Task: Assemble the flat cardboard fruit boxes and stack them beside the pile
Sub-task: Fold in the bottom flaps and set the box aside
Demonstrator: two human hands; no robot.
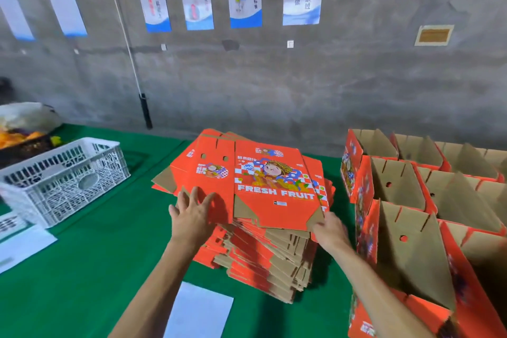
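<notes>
A tall pile of flat orange fruit boxes (263, 255) stands on the green table. The top flat box (255, 181), printed "FRESH FRUIT", lies slightly lifted at its near edge. My left hand (192, 214) rests flat on its near left part with fingers spread. At the near right corner my right hand (327, 229) pinches a brown flap of that box. To the right stand several assembled open boxes (406, 200) in rows, brown insides showing.
A white plastic crate (63, 181) sits at the left on the green table (82, 269). Papers lie at the near left (22, 244) and near middle (197, 310). A dark tray of fruit (24, 140) is at the far left. A grey wall with posters stands behind.
</notes>
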